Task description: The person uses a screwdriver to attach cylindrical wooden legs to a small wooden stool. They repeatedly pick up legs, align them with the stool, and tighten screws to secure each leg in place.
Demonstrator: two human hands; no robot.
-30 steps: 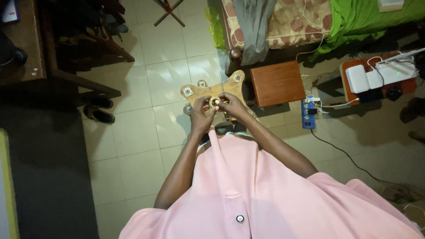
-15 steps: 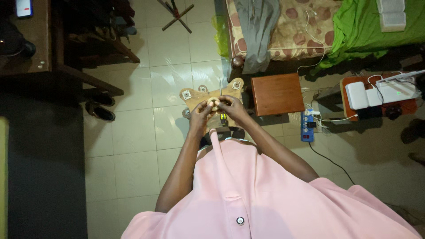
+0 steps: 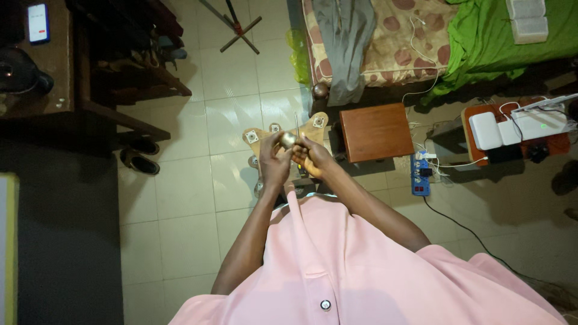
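A: What sits at frame centre?
B: A flat wooden board [image 3: 288, 133] with corner fittings, above the tiled floor [image 3: 180, 198].
A: The hands?
B: Left hand [image 3: 275, 159] pinches a small round metal piece [image 3: 288, 139]; right hand [image 3: 313, 159] grips a thin tool [image 3: 297, 123]. The fitting looks unfinished.

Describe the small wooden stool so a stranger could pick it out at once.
Start at the bed with the spotted cover along the top of the view. Just below its edge, on the tiled floor, stands the wooden stool, right of the person's hands. Its plain, square, reddish-brown top sets it apart from the blue power strip beside it.
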